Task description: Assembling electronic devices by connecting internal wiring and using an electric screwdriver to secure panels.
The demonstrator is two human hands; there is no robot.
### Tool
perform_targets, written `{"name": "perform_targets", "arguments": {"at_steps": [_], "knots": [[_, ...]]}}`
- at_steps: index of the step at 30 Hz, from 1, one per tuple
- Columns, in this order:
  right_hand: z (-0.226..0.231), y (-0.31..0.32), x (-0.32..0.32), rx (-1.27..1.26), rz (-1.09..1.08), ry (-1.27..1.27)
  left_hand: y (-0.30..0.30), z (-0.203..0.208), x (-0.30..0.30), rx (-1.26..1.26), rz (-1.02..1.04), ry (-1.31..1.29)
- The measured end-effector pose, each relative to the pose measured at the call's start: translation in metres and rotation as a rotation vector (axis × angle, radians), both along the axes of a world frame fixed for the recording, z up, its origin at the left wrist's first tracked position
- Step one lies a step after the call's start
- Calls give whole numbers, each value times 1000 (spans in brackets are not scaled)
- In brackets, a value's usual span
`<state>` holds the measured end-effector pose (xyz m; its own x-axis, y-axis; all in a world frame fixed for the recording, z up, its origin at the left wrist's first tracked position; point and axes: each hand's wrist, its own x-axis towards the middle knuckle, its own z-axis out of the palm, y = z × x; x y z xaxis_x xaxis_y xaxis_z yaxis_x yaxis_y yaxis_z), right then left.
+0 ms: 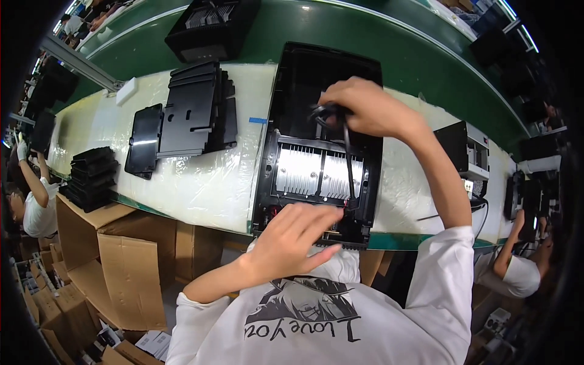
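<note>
A large black plastic housing [328, 67] lies on the table in front of me. Two silver finned heat sinks [299, 172] sit side by side in its near half. My right hand [368, 109] is closed around a bundled black cable [328, 115] above the far part of the housing. One length of that cable runs from the bundle toward me, across the right heat sink, to the housing's near right area. Over the near edge, my left hand [289, 240] has its fingers stretched out and thumb apart, fingertips close to the cable's near end. Whether they touch it is unclear.
Flat black panels [188, 115] lie left on the film-covered table [243, 182], near a stack of black parts [91, 176]. A black box [213, 30] stands on the green conveyor [304, 18]. Cardboard boxes [131, 267] stand below left. Other people work at both sides.
</note>
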<state>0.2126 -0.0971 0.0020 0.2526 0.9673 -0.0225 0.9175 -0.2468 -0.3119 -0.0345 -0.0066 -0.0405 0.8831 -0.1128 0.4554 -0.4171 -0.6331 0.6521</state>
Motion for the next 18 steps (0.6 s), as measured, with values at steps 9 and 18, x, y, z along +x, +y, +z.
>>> {"name": "perform_targets", "arguments": {"at_steps": [9,18], "knots": [[90,-103,-123,465,-448,-853,-46,-5,31,-14,15,123],[-32,-185,-218,202,-1427,359,-37,-6,35,-41,-138,111]]}}
